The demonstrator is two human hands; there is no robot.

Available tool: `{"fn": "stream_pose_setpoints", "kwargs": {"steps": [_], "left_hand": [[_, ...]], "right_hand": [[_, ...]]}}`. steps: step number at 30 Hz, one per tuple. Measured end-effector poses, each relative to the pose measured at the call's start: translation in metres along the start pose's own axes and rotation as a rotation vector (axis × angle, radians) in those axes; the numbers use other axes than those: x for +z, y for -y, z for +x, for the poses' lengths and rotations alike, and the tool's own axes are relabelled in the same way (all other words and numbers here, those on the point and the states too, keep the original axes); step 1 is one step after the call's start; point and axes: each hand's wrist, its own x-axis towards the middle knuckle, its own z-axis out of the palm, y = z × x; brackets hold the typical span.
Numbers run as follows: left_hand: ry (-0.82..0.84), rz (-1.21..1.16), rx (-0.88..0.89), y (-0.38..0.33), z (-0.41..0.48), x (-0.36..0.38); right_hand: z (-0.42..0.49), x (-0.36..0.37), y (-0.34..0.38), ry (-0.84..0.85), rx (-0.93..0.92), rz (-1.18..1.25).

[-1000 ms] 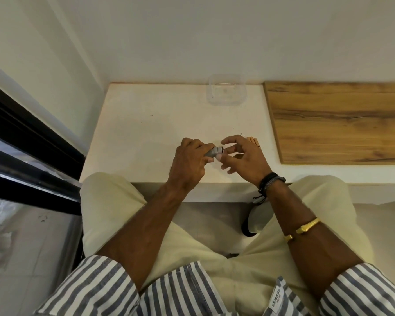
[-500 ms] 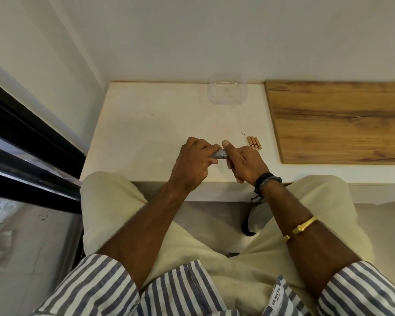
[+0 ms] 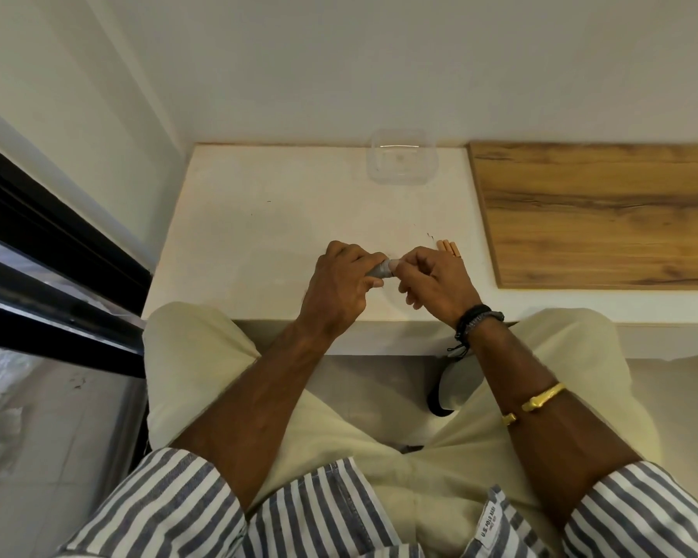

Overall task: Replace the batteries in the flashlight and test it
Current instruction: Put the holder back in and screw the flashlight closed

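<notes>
A small grey flashlight (image 3: 380, 270) is held over the white counter (image 3: 267, 235) near its front edge. My left hand (image 3: 341, 289) is wrapped around its body, so only the right end shows. My right hand (image 3: 434, 281) pinches that exposed end with thumb and forefinger, the other fingers curled. A few gold-coloured batteries (image 3: 449, 247) lie side by side on the counter just behind my right hand, partly hidden by it.
A clear plastic container (image 3: 401, 161) stands at the back of the counter against the wall. A wooden board (image 3: 601, 215) covers the counter to the right. A dark window frame (image 3: 49, 251) runs along the left. My knees sit below the counter edge.
My right hand has shifted slightly up and right, from covering the flashlight's end with the thumb to pinching it with the fingertips. The left hand keeps its grip in place.
</notes>
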Motion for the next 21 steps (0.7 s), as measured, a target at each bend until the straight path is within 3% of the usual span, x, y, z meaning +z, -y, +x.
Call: {"fn": "stream_pose_setpoints", "kwargs": {"steps": [8, 11, 16, 21], "left_hand": [[-0.002, -0.003, 0.026, -0.003, 0.000, -0.001], [0.000, -0.007, -0.022, 0.000, 0.001, -0.001], [0.018, -0.006, -0.039, 0.001, 0.000, 0.000], [0.013, -0.023, 0.007, -0.002, 0.001, -0.001]], "right_hand": [[0.000, 0.006, 0.002, -0.061, 0.120, -0.064], [0.001, 0.000, 0.002, 0.008, 0.060, 0.064], [0.001, -0.003, -0.001, 0.049, -0.091, -0.022], [0.000, 0.000, 0.001, 0.003, -0.038, -0.106]]}}
